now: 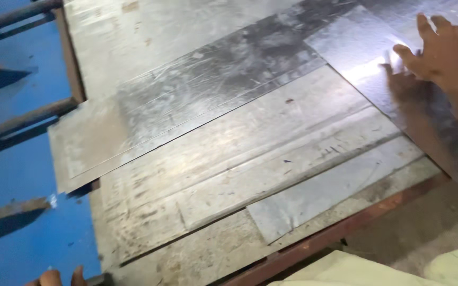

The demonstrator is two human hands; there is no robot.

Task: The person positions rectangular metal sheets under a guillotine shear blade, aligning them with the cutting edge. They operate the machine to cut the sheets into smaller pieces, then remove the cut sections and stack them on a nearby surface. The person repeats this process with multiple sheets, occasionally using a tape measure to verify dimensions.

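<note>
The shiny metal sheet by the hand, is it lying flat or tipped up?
Tipped up, it seems. The shiny metal sheet slants over the flat sheets, the right hand spread open on it, casting a shadow.

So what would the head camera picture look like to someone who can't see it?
A person's right hand, fingers spread, presses on a shiny metal sheet that lies over other overlapping, scratched grey metal sheets on a rusty-edged table. The left hand's fingertips peek in at the bottom edge, beside a blue floor crossed by dark bars.
</note>
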